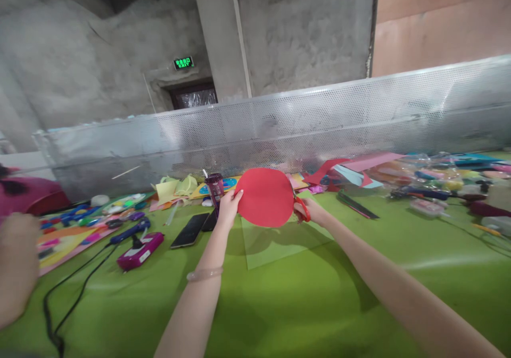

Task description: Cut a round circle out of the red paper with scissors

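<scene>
A rounded piece of red paper [265, 197] is held up above the green tabletop. My left hand [229, 207] grips its left edge, thumb in front and the other fingers hidden behind. In my right hand [313, 211] is a pair of scissors [305, 209] with red handles, fingers closed through the loops. The blades meet the paper's right edge; how far they are apart cannot be made out. Beneath the paper lies a light green sheet [255, 251]. A dark cup with a straw [215, 188] stands just behind my left hand.
A black phone [190, 230] and a purple power strip [140, 251] with black cords lie to the left. Red paper scraps [325, 172] and craft bits line the back, before a perforated metal barrier [279, 129]. Another person's arm [18, 267] reaches in at far left.
</scene>
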A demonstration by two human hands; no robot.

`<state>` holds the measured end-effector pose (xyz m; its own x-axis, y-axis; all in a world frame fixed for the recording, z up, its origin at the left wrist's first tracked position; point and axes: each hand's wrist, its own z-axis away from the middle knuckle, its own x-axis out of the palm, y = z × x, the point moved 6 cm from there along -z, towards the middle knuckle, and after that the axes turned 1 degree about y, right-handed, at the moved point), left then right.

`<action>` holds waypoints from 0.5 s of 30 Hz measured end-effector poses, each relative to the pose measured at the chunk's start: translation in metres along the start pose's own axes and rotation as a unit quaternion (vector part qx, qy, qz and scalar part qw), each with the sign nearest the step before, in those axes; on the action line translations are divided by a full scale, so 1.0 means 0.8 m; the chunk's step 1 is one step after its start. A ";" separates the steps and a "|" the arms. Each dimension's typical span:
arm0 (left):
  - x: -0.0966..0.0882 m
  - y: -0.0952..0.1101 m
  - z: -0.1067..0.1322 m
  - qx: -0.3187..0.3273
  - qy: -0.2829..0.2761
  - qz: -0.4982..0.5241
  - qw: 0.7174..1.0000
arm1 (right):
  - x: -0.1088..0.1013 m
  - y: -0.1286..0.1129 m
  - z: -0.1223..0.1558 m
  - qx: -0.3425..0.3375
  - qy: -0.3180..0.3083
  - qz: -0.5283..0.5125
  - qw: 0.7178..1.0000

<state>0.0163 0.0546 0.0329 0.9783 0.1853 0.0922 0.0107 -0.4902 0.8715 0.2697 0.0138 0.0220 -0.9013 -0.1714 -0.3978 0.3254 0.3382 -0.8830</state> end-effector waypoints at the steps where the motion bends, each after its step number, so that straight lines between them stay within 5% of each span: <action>1: 0.000 0.000 0.000 0.001 0.001 -0.001 1.000 | 0.000 0.000 0.000 0.000 -0.001 0.001 1.000; 15: -0.002 -0.006 -0.004 -0.009 -0.002 0.014 1.000 | -0.001 -0.004 0.002 -0.006 -0.001 0.017 1.000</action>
<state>0.0144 0.0593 0.0300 0.9791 0.1680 0.1145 -0.0201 -0.4803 0.8769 0.2699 0.0110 0.0250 -0.8893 -0.1618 -0.4277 0.3519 0.3550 -0.8661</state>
